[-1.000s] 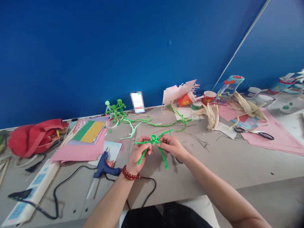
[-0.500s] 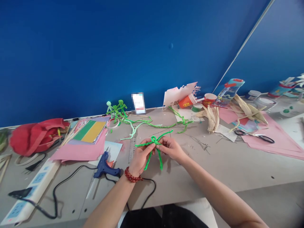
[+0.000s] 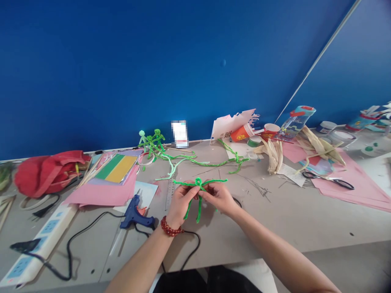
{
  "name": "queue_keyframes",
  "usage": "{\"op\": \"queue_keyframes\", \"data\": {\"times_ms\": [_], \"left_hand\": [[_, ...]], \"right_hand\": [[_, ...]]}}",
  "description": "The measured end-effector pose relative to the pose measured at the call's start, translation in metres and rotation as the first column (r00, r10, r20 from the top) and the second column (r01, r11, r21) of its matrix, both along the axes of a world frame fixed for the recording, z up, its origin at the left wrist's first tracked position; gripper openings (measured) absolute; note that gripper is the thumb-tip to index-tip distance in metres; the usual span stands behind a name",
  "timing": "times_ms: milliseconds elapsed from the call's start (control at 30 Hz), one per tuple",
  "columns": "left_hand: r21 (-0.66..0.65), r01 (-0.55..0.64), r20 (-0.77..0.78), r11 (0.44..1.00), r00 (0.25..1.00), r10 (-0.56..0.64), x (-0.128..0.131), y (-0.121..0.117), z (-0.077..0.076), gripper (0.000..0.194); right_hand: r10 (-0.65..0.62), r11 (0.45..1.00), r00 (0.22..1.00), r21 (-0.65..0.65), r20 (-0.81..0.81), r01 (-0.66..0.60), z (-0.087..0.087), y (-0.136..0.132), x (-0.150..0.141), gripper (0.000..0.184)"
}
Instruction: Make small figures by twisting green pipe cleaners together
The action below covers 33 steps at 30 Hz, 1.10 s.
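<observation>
Between my two hands is a bright green pipe cleaner figure (image 3: 198, 182) with a small loop at its top, two side strands and strands hanging below. My left hand (image 3: 182, 199), a red bead bracelet (image 3: 171, 228) at its wrist, pinches the figure just under the loop. From the other side, my right hand (image 3: 219, 197) grips it with thumb and fingers near the same spot. Fingers partly hide the figure's middle. Behind my hands, several finished-looking green pipe cleaner figures (image 3: 152, 142) stand by the wall, and twisted green pipe cleaners (image 3: 207, 163) lie on the table.
Left of my hands are a blue glue gun (image 3: 134, 213), a ruler (image 3: 170, 195), pink paper (image 3: 100, 195), a red bag (image 3: 49, 173) and a power strip (image 3: 39, 244). To the right lie scissors (image 3: 330, 180), dried husks (image 3: 274, 154) and paper cups (image 3: 242, 132). A cord loops near my left forearm.
The figure's right strand has swung from slanting upward to nearly level. A lower strand has shifted left, and my right hand has turned slightly. Both hands still grip the figure.
</observation>
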<state>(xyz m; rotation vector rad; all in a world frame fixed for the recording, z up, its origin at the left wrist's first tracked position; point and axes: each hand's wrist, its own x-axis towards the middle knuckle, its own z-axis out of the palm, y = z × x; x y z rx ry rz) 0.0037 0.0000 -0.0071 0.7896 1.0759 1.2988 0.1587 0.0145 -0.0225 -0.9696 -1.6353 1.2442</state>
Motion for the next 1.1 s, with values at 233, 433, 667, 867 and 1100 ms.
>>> {"op": "queue_keyframes", "data": {"times_ms": [233,433,667,867,1100], "left_hand": [[0.037,0.023,-0.009,0.999,1.000,-0.023,0.000,0.000,0.002,0.029],[0.087,0.084,0.011,0.993,0.996,-0.086,0.001,0.000,-0.001,0.029],[0.050,0.034,-0.048,0.998,0.998,-0.031,0.000,0.000,-0.001,0.028],[0.097,-0.030,-0.073,0.995,0.997,0.037,0.000,-0.002,0.002,0.025],[0.083,0.079,0.050,0.993,0.995,-0.084,0.001,-0.004,0.002,0.032]], "right_hand": [[-0.077,0.995,0.985,0.049,-0.156,0.086,0.006,0.001,0.002,0.022],[-0.191,0.975,0.970,0.088,-0.147,0.205,0.000,0.000,0.002,0.017],[-0.191,0.958,0.969,0.185,-0.156,0.219,0.010,0.001,0.009,0.008],[-0.165,0.947,0.985,0.272,-0.046,0.172,0.013,0.000,0.011,0.009],[-0.231,0.925,0.971,0.325,0.065,0.198,0.017,0.002,0.016,0.015]]}}
